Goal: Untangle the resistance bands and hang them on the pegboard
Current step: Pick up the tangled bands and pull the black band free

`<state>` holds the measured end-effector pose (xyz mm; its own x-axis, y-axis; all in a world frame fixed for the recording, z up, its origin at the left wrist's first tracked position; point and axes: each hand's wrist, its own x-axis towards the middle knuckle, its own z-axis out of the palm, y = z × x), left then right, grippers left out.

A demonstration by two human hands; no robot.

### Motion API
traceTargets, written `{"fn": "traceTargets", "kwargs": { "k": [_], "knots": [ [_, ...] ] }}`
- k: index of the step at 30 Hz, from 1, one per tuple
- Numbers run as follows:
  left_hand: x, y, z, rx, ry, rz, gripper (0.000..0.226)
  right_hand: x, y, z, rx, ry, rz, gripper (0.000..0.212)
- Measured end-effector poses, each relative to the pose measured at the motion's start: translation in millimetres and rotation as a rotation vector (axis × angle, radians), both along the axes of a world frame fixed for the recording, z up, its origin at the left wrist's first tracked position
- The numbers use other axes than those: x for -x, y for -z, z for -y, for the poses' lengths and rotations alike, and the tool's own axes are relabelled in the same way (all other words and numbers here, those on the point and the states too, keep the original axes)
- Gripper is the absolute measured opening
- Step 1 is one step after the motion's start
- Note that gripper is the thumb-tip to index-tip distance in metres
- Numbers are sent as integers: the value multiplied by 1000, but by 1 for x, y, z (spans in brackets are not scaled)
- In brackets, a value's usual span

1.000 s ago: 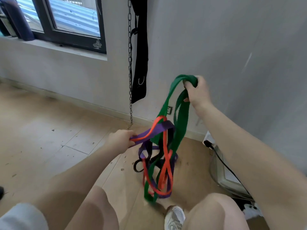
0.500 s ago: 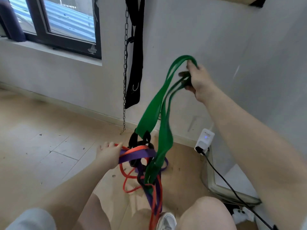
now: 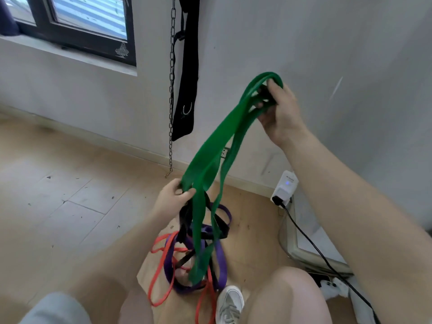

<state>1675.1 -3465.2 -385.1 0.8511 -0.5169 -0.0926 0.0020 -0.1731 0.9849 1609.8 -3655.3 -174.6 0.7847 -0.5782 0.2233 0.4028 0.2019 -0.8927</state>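
Observation:
A wide green resistance band [image 3: 217, 146] stretches diagonally between my hands. My right hand [image 3: 279, 113] grips its top loop up by the grey wall. My left hand [image 3: 174, 198] pinches the same green band lower down, near the middle of the view. Below the left hand the green band runs through a tangle of a purple band [image 3: 219, 260], an orange band [image 3: 161, 274] and a black band [image 3: 218, 224], which hang down to the wooden floor between my knees. No pegboard is in view.
A metal chain [image 3: 172, 90] and a black strap [image 3: 187, 73] hang down the wall [image 3: 339, 43] beside a dark-framed window [image 3: 77, 31]. A white plug adapter [image 3: 285, 187] with a black cable sits at the right. My white shoe [image 3: 230, 302] stands on the floor.
My left hand let go of the purple and orange bands and rose to pinch the green band. The tangle dropped lower toward the floor. My right hand kept the green loop raised.

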Motion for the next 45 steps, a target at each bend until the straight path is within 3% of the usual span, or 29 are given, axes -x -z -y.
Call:
{"fn": "traceTargets", "kwargs": {
  "k": [3,4,9,11,14,17,19,22,25,28,30,32,34,36,38,42,45],
  "knots": [
    [-3,-23,-10,171,-12,-91,3,6,25,40,205,283,-325,4],
    [-6,-30,-13,187,-26,-80,2,7,40,49,297,299,-467,11],
    [-10,-68,-9,159,-54,65,13,7,102,35,686,166,-1006,43],
    [-7,-81,-2,131,-58,111,15,3,110,10,836,96,-1103,52],
    [-8,-92,4,103,-98,131,19,2,118,-34,932,-11,-918,48],
    [-13,-102,4,157,-148,86,32,14,123,-72,727,-159,-839,66],
    [-12,-104,5,142,-138,90,33,15,130,-85,682,-301,-801,55],
    [-7,-102,3,141,-124,70,24,9,135,-89,633,-279,-766,38],
    [-9,-100,-6,134,-100,41,19,7,137,-85,841,-204,-755,24],
    [-15,-95,-15,-91,-6,209,17,13,128,-66,898,-189,-724,14],
    [-17,-91,-20,-277,32,393,21,15,119,-49,791,-213,-694,16],
    [-22,-83,-25,-408,52,488,27,18,111,-35,510,-196,-572,13],
    [-27,-73,-29,-478,67,479,35,19,95,-26,176,-155,-372,19],
    [-30,-60,-32,-545,99,435,40,21,72,-19,-8,-137,-193,23],
    [-29,-44,-32,-574,121,370,46,21,57,-15,42,-121,-147,21],
    [-19,-24,-23,-508,65,298,45,22,63,-18,284,-223,-286,17],
    [-19,-13,-21,-612,80,360,43,24,56,-19,151,-235,-182,14]
  ]
}}
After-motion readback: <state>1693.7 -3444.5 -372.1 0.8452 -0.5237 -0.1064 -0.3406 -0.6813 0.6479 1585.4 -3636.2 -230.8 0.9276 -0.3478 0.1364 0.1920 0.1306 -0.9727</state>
